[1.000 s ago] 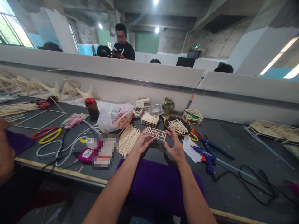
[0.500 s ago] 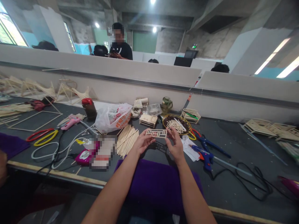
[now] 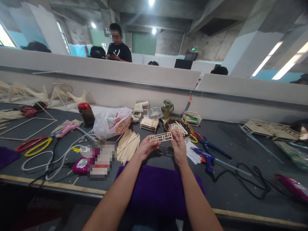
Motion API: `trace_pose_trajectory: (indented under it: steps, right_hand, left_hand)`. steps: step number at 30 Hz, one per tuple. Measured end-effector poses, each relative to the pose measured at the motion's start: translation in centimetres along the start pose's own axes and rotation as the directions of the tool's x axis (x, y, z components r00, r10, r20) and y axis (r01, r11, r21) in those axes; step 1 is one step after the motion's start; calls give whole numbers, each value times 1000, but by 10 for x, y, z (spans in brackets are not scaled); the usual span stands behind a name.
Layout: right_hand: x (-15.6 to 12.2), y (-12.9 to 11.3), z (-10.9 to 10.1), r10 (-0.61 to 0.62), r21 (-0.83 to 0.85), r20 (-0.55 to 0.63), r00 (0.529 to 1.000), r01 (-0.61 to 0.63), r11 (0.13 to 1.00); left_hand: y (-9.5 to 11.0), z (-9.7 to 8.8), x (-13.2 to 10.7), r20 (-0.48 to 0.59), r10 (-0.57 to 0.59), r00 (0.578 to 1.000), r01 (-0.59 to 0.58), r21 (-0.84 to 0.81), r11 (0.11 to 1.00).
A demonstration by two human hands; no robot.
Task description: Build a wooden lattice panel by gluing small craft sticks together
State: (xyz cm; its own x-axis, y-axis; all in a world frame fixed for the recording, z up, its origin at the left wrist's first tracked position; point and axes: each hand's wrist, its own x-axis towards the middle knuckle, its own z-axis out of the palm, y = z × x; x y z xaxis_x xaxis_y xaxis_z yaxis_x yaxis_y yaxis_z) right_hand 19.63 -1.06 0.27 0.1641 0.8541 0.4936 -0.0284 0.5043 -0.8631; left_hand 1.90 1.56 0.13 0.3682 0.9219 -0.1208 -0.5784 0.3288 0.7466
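Observation:
Both my hands hold up a small flat lattice panel point(image 3: 161, 137) made of thin wooden sticks, a little above the dark table point(image 3: 240, 189). My left hand point(image 3: 147, 147) pinches its left end and my right hand point(image 3: 178, 144) pinches its right end. Just beyond the panel lies a round woven tray point(image 3: 190, 129) with short cut sticks in it. A loose bundle of long bamboo sticks point(image 3: 127, 145) lies left of my left hand. A purple cloth point(image 3: 158, 189) covers the table edge under my forearms.
A blue glue gun point(image 3: 206, 157) with a black cable point(image 3: 250, 179) lies right of my right hand. At the left are a plastic bag point(image 3: 112, 121), a pink glue gun point(image 3: 65, 129), red and yellow scissors point(image 3: 33, 146) and a dark jar point(image 3: 86, 113). Finished stick models point(image 3: 269, 128) sit at the right. People sit behind the partition point(image 3: 144, 75).
The lattice panel has tilted up from lying flat toward standing on edge, and my right hand has shifted closer to it. The camera view has drifted slightly right.

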Motion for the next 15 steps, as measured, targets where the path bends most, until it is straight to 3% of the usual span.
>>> trace_pose_trajectory:
  steps: [15]
  right_hand:
    - [1, 2, 0, 45, 116, -1, 999, -44, 992]
  left_hand:
    - [0, -1, 1, 27, 37, 999, -37, 8, 999]
